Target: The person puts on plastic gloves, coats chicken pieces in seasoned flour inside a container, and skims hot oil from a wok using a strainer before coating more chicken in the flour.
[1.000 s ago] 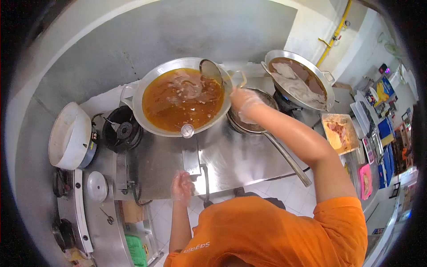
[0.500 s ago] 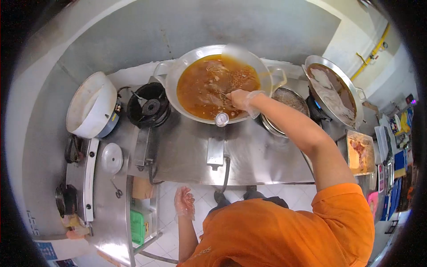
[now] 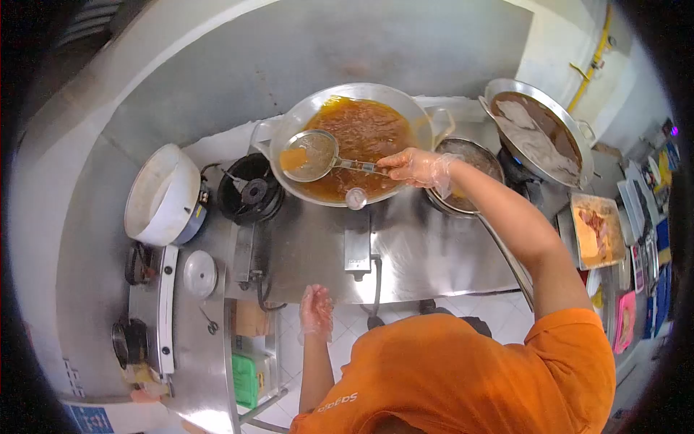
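My right hand [image 3: 413, 167], in a clear plastic glove, grips the handle of a round wire-mesh strainer [image 3: 312, 154]. The strainer is over the left part of a large wok [image 3: 289, 116] of bubbling brown-orange oil [image 3: 372, 130]. A yellow-orange patch shows at the left of the mesh; whether it lies in the strainer or shows through I cannot tell. A dial thermometer [image 3: 356, 198] sits at the wok's front rim. Gloved too, my left hand [image 3: 316, 311] hangs in front of the counter edge, fingers loosely curled and holding nothing.
To the right are a pot with a mesh top [image 3: 473, 160], a second wok [image 3: 588, 155] of dark foamy liquid and a tray [image 3: 614, 253] with raw-looking pieces. A black burner [image 3: 253, 191], white pot [image 3: 160, 199], lid [image 3: 199, 273] and scissors [image 3: 210, 323] are leftward.
The strainer, earlier hidden in the oil, now shows above it. My right hand has lifted and shifted right. My left hand still hangs low, and the view has shifted slightly.
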`<action>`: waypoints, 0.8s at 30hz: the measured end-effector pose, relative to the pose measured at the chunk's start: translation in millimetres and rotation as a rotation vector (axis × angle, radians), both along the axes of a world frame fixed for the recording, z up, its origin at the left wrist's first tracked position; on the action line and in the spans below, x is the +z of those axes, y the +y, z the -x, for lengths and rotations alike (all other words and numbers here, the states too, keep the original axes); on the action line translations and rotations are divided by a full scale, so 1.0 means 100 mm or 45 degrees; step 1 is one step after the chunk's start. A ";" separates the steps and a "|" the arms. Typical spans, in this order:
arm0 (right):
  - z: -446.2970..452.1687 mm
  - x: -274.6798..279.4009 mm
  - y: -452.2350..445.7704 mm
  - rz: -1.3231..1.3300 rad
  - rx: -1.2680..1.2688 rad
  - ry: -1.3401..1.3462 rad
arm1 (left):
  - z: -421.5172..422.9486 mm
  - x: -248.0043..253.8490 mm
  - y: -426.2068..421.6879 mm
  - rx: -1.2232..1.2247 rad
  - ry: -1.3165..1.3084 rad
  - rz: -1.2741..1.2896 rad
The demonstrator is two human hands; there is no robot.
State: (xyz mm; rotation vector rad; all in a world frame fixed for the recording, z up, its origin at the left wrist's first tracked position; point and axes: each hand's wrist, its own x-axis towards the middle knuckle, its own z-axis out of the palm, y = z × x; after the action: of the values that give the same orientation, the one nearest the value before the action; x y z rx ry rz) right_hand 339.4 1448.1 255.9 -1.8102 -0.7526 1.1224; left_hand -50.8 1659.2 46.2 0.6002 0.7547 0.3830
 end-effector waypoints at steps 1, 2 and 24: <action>0.01 0.04 -0.12 0.002 -0.008 -0.014 | -0.06 0.01 -0.02 -0.015 -0.016 -0.009; 0.01 0.11 -0.29 0.049 -0.017 -0.117 | -0.13 0.01 -0.04 -0.032 -0.031 -0.016; 1.03 -0.21 -3.05 1.235 -0.121 -1.541 | -1.01 0.06 -0.52 -0.377 -0.106 0.091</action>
State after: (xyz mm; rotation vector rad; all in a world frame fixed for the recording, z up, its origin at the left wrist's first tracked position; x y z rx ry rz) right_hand 236.5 1143.1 234.4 -3.3686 -0.7719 0.1334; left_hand 49.8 1607.4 51.9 0.6147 0.5868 0.1069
